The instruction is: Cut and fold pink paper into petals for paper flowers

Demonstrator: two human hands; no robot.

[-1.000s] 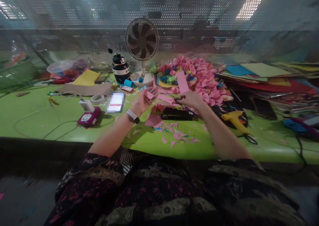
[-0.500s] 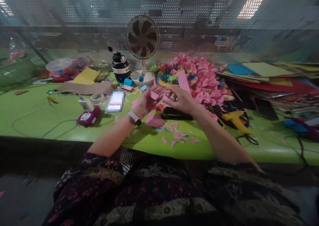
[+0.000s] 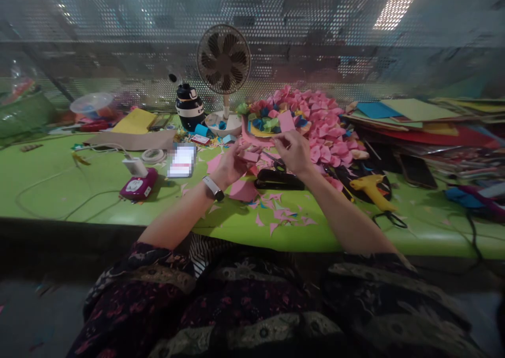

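Observation:
My left hand [image 3: 232,164], with a watch on its wrist, is closed on a small pink paper piece [image 3: 251,156]. To its right my right hand [image 3: 295,152] is raised, thumb and fingertips pinched together; whatever is between them is too small to make out. Behind its knuckles a pink paper strip [image 3: 286,120] stands out against the pile. Scissors [image 3: 279,165] with dark handles lie just below the right hand, beside a black stapler [image 3: 280,180]. A larger pink sheet [image 3: 243,191] and pink scraps [image 3: 282,214] are spread on the green table [image 3: 221,226] in front.
A heap of pink paper petals [image 3: 325,121] rises behind my right hand. A small fan [image 3: 223,58] and a black bottle [image 3: 190,108] stand at the back. Rightward are a yellow glue gun [image 3: 371,190], a dark phone [image 3: 417,171] and coloured sheets [image 3: 418,111]. Leftward: a lit phone [image 3: 182,161] and a purple socket box [image 3: 139,184].
My right hand has lifted up and away from the left, and its fingers have drawn into a pinch. The scissors beneath it now show. The left hand has hardly moved.

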